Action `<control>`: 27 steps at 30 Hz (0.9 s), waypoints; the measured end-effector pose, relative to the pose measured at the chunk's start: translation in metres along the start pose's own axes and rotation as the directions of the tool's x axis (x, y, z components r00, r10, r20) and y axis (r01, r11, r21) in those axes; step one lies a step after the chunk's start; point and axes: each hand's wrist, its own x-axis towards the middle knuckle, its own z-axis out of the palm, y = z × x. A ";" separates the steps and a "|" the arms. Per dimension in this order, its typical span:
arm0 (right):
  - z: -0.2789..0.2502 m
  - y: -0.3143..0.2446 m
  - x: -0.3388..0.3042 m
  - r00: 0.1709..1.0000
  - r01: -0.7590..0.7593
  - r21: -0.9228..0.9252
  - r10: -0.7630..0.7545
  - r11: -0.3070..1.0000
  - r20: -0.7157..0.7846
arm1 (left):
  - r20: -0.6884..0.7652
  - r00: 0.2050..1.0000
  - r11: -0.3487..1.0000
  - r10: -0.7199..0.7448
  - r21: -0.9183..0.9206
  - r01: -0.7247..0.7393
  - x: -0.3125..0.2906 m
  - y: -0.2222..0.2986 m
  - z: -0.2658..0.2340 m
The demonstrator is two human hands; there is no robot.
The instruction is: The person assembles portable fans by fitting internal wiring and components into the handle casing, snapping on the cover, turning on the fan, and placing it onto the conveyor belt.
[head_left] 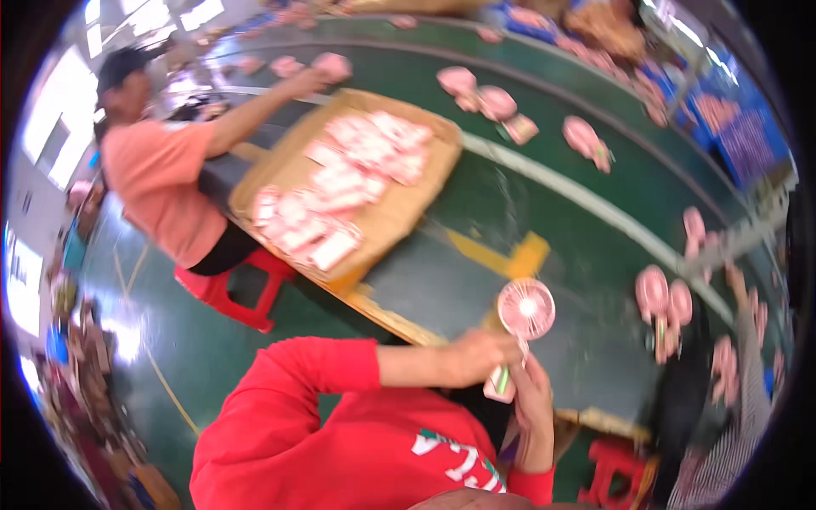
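A pink handheld fan [526, 309] is held up in front of me over the table edge, its round grille facing up. My left hand [481, 356] is closed at the fan's neck, just below the round head. Below it, my right hand [534, 396] is closed around the handle's right side. The lower end of the handle, with a green strip on it, shows between my hands. The fingers partly cover the neck, and slight blur hides their exact grip.
A shallow cardboard box [438, 166] of pink fan pieces lies left on the table. Beyond it, a green conveyor [544, 110] carries more pink fans [583, 138]. A co-worker [161, 161] sits left on a red stool [242, 293]; another person's striped sleeve [731, 450] is right.
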 end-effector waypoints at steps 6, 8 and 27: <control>-0.004 0.005 0.012 0.997 -0.041 -0.002 0.041 0.999 -0.065 | 0.015 0.966 0.961 -0.259 -0.095 0.259 -0.007 0.024 -0.013; 0.000 0.002 0.009 0.997 -0.026 0.006 0.026 1.000 -0.072 | 0.026 0.888 0.873 -0.459 -0.171 0.456 -0.006 0.032 -0.020; 0.006 0.010 0.015 0.996 0.001 0.116 0.009 0.993 -0.086 | 0.146 0.907 0.833 -0.394 -0.359 0.420 -0.005 0.002 -0.019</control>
